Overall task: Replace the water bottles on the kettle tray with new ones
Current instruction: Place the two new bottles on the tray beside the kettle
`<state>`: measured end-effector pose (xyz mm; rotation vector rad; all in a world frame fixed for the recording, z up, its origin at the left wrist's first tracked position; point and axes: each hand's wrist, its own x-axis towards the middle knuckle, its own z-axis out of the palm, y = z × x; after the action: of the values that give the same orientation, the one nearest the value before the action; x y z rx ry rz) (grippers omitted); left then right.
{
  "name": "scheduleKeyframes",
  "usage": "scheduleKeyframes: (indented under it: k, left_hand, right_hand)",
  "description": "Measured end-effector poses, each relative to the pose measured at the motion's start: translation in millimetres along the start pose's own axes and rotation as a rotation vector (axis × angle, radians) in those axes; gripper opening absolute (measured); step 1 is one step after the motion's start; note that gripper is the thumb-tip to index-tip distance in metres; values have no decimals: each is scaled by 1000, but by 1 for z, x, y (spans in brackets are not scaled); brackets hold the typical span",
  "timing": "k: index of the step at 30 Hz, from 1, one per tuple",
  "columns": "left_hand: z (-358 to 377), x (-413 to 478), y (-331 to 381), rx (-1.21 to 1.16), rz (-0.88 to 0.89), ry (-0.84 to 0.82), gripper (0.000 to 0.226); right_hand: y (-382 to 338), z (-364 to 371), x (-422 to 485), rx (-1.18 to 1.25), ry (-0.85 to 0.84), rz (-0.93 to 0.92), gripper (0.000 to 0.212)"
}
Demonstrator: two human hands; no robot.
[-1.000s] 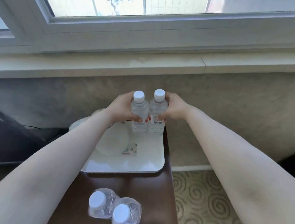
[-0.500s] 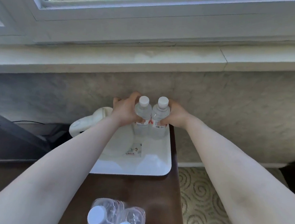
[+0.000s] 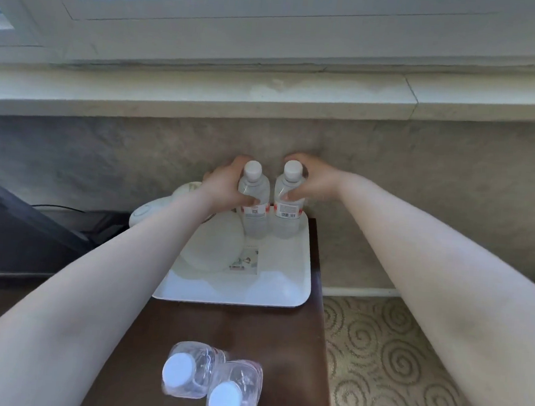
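Two clear water bottles with white caps stand side by side at the far right corner of the white kettle tray (image 3: 278, 287). My left hand (image 3: 226, 186) grips the left bottle (image 3: 254, 208) around its shoulder. My right hand (image 3: 309, 180) grips the right bottle (image 3: 288, 211) the same way. Both bottles stand upright with their bases on the tray. Two more bottles (image 3: 210, 381) with white caps stand close to me on the dark wooden table (image 3: 281, 332), seen from above.
A white kettle (image 3: 160, 207) sits at the tray's far left, partly behind my left forearm, and a small card (image 3: 245, 262) lies on the tray. A wall and window sill rise just behind. Patterned carpet (image 3: 391, 356) lies to the right of the table's edge.
The two held bottles have come down from above the tray to stand on its far right corner. The view has tilted down slightly.
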<state>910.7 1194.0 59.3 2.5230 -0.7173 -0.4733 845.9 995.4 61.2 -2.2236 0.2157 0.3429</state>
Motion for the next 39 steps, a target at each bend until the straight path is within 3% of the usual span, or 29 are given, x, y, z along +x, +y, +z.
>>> scheduleKeyframes:
  k: [2, 5, 8, 15, 22, 32, 36, 39]
  left_hand:
    - [-8, -2, 1, 39, 83, 26, 69]
    - [-19, 0, 6, 175, 224, 26, 53]
    - [-24, 3, 10, 288, 259, -33, 44]
    - [-27, 14, 14, 504, 255, -76, 44]
    - [-25, 27, 13, 510, 170, -15, 53]
    - [-11, 24, 6, 324, 156, 91, 47]
    - [-11, 23, 5, 372, 214, -14, 52]
    - [-15, 25, 6, 402, 233, -103, 56]
  right_hand:
    - [-8, -19, 0, -56, -10, -13, 77]
    - [-20, -41, 1, -129, -6, -60, 56]
    - [-26, -45, 0, -250, -26, -81, 36]
    - [-30, -26, -1, -505, 1, -116, 43]
    - [-25, -10, -4, -589, 169, -15, 54]
    - [-33, 15, -7, -549, 318, 43, 47]
    - [-36, 20, -14, -592, 299, 74, 47]
    - [-39, 24, -14, -635, 289, 105, 29]
